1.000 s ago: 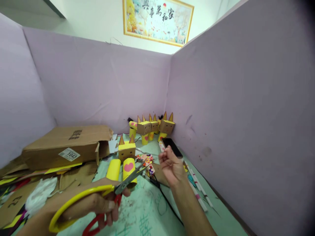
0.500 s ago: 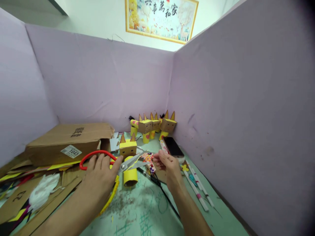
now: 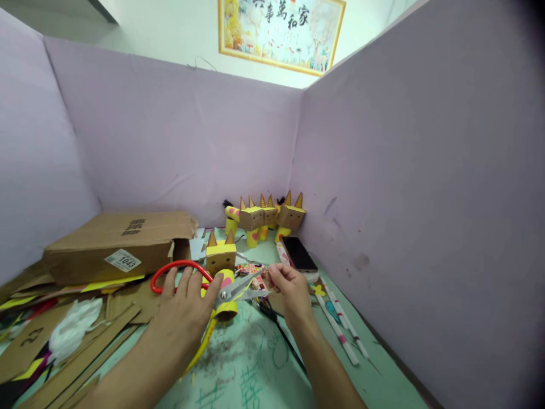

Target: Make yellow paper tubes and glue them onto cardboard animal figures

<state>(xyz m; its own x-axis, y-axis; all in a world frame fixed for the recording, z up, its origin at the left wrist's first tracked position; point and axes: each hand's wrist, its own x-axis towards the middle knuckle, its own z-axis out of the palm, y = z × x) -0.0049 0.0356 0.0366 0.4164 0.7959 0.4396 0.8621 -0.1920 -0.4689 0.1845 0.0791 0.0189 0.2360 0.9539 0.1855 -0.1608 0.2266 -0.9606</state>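
My left hand (image 3: 187, 307) is closed on a pair of scissors (image 3: 181, 264) with a red handle, a yellow curved piece showing below the palm. The metal blades stand apart and point right, their tips by the fingers of my right hand (image 3: 292, 289). That hand is pinched around something too small to make out. Under the blades, a yellow cardboard tube (image 3: 226, 311) with a pink spot lies on the table. Just behind it is a box-shaped animal head (image 3: 220, 258) with two pointed ears. Patterned sticker sheets (image 3: 255, 278) lie beyond the blades, partly hidden.
Several finished giraffe-like figures (image 3: 252, 218) stand in the back corner. A phone (image 3: 299, 254) and marker pens (image 3: 340, 335) lie at right. At left are a cardboard box (image 3: 114, 250), cardboard strips and crumpled white tissue (image 3: 76, 329). Purple panels (image 3: 191, 136) enclose the table.
My left hand and the scissors have moved right, bringing the blade tips up to my right fingers. My right hand has shifted only slightly and stays pinched.
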